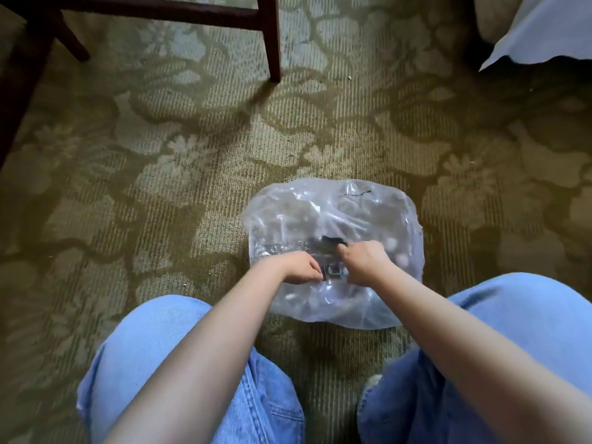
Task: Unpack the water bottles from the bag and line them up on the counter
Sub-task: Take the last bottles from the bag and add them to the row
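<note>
A clear plastic bag sits on the patterned green carpet between my knees. Pale bottle caps show dimly through the plastic, but the bottles themselves are hard to make out. My left hand pinches the gathered top of the bag from the left. Opposite it, my right hand grips the same dark knotted part from the right. The knot sits between the two hands, partly hidden by my fingers.
Dark wooden chair legs stand on the carpet at the far left and centre. A white cloth hangs in the top right corner. My legs in blue jeans flank the bag. No counter is in view.
</note>
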A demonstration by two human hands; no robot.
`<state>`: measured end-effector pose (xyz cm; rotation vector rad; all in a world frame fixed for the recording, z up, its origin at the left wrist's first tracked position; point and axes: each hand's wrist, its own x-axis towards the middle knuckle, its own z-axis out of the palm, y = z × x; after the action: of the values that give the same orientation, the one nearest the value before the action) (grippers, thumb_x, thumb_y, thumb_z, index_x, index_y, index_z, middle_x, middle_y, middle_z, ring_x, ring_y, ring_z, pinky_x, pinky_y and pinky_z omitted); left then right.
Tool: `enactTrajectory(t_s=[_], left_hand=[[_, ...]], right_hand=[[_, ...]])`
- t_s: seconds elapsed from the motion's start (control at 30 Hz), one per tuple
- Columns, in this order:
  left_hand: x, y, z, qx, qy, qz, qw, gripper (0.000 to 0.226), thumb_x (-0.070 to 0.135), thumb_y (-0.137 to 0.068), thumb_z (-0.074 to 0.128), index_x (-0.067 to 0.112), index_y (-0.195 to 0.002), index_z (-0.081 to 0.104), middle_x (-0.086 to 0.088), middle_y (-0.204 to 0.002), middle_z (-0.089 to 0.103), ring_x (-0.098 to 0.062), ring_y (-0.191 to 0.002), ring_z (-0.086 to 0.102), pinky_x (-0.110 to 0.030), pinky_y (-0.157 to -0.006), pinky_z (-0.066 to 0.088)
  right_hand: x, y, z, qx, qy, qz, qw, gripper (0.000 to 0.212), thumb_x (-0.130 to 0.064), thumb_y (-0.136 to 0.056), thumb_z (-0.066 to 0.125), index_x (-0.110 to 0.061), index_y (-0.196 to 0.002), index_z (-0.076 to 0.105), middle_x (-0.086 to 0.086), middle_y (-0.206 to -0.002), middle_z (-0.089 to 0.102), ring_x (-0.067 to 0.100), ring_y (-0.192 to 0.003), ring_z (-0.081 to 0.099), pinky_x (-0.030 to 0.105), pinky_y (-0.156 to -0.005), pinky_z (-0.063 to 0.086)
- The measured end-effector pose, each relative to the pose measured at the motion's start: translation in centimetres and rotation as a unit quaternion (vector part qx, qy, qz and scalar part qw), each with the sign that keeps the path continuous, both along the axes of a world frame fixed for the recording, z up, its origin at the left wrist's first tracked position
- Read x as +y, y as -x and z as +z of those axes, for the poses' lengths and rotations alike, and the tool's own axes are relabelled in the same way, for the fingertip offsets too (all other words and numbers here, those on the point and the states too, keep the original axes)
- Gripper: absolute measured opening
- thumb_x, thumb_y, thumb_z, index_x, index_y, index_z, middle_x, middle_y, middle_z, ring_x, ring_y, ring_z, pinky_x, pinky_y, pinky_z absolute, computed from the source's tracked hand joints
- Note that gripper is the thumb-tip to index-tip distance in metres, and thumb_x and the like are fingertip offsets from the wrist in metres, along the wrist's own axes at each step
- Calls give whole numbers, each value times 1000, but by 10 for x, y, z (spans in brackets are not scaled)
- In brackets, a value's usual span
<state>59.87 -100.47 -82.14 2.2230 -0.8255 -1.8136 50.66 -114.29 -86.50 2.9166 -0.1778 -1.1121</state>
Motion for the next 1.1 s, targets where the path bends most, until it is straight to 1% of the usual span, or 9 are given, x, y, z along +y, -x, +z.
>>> enactTrajectory(t_s=[0.13, 0.37, 0.47, 0.6, 0.67, 0.8, 0.9, 1.0, 1.1], left_hand=[[7, 2, -6, 12, -5, 3, 1000, 29, 24, -93, 56, 13, -115, 69, -3, -124, 64, -18, -111, 57, -25, -95, 41], [24, -10, -9, -52, 34, 77, 995, 25, 27, -92, 56, 14, -106, 71, -4, -115, 68, -20, -101, 61, -29, -90, 46], [32, -14, -11, -66, 36, 108, 991, 24, 30, -90, 58, 10, -85, 71, -8, -90, 70, -18, -76, 57, -31, -79, 49], [40, -33, -4, -132, 68, 202, 968, 24, 25, -91, 57, 6, -94, 71, -8, -90, 67, -19, -75, 57, -26, -66, 45], [45, -45, 2, -178, 87, 266, 944, 21, 24, -91, 56, 8, -89, 69, -6, -87, 65, -19, -75, 56, -26, -67, 42], [57, -55, 10, -225, 110, 375, 893, 22, 32, -93, 53, 13, -86, 62, -2, -81, 60, -19, -75, 52, -27, -66, 38], [58, -54, 17, -201, 108, 420, 878, 37, 45, -95, 42, 15, -80, 55, 2, -74, 53, -18, -75, 48, -26, -60, 34], [62, -55, 18, -134, 91, 443, 882, 61, 58, -94, 33, 6, -95, 64, -6, -88, 60, -21, -88, 54, -30, -77, 45], [73, -63, 23, -65, 97, 513, 850, 59, 64, -83, 51, 8, -90, 68, -12, -99, 67, -21, -80, 57, -39, -86, 52]], right_hand=[[7, -3, -33, 28, -24, 8, 999, 59, -49, -84, 58, -20, -134, 45, 6, -127, 55, 27, -119, 52, 37, -92, 44], [8, -16, -47, -44, -18, 7, 999, 39, -48, -78, 62, -27, -111, 60, -2, -108, 69, 23, -104, 63, 35, -95, 40], [9, -26, -28, -77, -60, -17, 995, 56, -54, -69, 70, -22, -112, 55, 1, -105, 69, 25, -99, 64, 32, -84, 45], [12, -43, 16, -130, -190, -104, 967, 66, -48, -68, 75, -19, -121, 47, 1, -92, 68, 24, -89, 63, 29, -66, 44], [10, -45, 37, -169, -256, -137, 942, 64, -39, -70, 76, -22, -125, 49, -4, -94, 70, 17, -89, 64, 29, -72, 48], [4, -54, 63, -250, -400, -269, 840, 55, -20, -67, 82, -21, -118, 61, -5, -107, 69, 11, -97, 65, 25, -82, 50], [6, -62, 74, -292, -507, -387, 712, 49, -9, -70, 81, -18, -114, 61, -1, -101, 69, 13, -92, 66, 24, -81, 53], [18, -64, 77, -305, -586, -488, 570, 38, -10, -71, 75, -18, -105, 61, 1, -96, 69, 13, -83, 66, 22, -71, 54], [29, -60, 64, -247, -616, -549, 508, 43, -14, -72, 66, -10, -113, 56, 9, -102, 67, 21, -86, 66, 23, -63, 50]])
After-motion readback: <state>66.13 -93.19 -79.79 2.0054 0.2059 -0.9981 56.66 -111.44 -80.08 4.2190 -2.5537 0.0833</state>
